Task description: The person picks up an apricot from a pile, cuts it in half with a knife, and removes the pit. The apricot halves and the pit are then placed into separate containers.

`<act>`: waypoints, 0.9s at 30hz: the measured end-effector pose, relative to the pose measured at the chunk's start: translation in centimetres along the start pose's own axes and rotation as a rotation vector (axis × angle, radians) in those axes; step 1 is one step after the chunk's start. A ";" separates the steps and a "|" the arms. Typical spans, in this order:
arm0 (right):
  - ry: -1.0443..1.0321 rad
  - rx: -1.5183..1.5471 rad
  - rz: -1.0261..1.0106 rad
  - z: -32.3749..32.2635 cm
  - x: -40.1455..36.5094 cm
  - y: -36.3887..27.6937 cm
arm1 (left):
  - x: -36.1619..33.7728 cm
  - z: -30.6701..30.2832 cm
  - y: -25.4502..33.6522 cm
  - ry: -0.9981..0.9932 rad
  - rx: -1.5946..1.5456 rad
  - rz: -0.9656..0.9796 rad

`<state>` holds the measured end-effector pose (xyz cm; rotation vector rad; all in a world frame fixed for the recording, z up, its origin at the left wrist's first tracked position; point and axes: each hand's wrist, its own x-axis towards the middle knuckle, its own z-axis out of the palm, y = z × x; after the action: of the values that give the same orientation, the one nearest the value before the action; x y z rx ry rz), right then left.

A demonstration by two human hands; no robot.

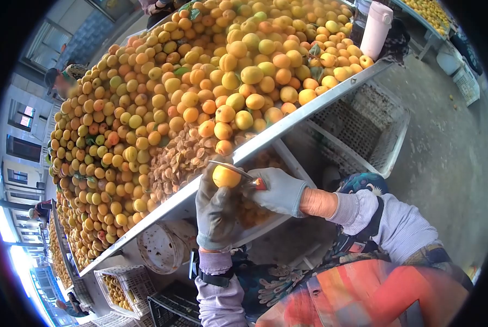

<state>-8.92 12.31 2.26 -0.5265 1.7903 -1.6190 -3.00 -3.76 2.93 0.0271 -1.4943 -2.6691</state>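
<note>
Left-hand grip: we see the gloved left hand pinching one apricot between thumb and fingers.
Right-hand grip: we mark the gloved right hand closed around the red handle of a knife.
Blade: lies across the upper side of the held apricot, tip pointing past the left hand; we can't tell if it has cut in.
Held apricot: just off the near edge of the table, about midway along that edge, in front of the person.
Apricot pile: yellow to orange, covers most of the table and reaches the near edge close to the right corner; we spot a few green leaves in it.
Brown pits: heaped against the near edge, beside the left hand.
Bottle: pale pink, upright by the table's right corner.
Below near edge: we get a crate under the hands with orange pieces inside, and a dirty white crate below the right corner.
Towards left corner: we log a stained white bucket, a white crate of fruit and a black crate.
Sleeves: we note striped lilac on both arms.
Other people: one person beyond the table's far left side.
</note>
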 end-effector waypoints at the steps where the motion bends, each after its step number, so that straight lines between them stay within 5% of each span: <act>1: 0.015 -0.045 -0.020 0.1 0.0 0.3 | 0.0 0.0 -0.2 0.002 0.032 0.020; 5: 0.129 -0.090 0.003 0.8 0.1 1.8 | -0.6 0.4 -1.2 0.016 0.112 0.037; 14: -0.067 -0.250 0.124 0.6 0.5 2.0 | -1.0 0.8 0.2 -0.030 0.184 -0.058; 16: -0.082 -0.322 0.010 0.3 0.2 1.3 | -0.9 1.2 0.8 -0.026 0.164 -0.040; 20: -0.132 -0.194 0.136 1.1 0.5 2.5 | -1.1 1.4 0.4 0.067 0.294 -0.117; 23: 0.032 -0.027 0.046 2.4 0.2 3.0 | -1.1 2.3 -1.4 0.191 0.208 -0.099; 25: -0.012 0.007 0.280 2.1 -0.2 1.6 | -1.2 2.7 -1.5 0.160 0.224 -0.064; 27: 0.013 -0.073 0.185 2.0 0.4 2.8 | -0.9 2.9 -1.3 0.131 0.236 -0.028</act>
<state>-7.45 11.05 -0.57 -0.3720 1.8548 -1.4394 -2.30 -0.56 3.31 0.2334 -1.7656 -2.4416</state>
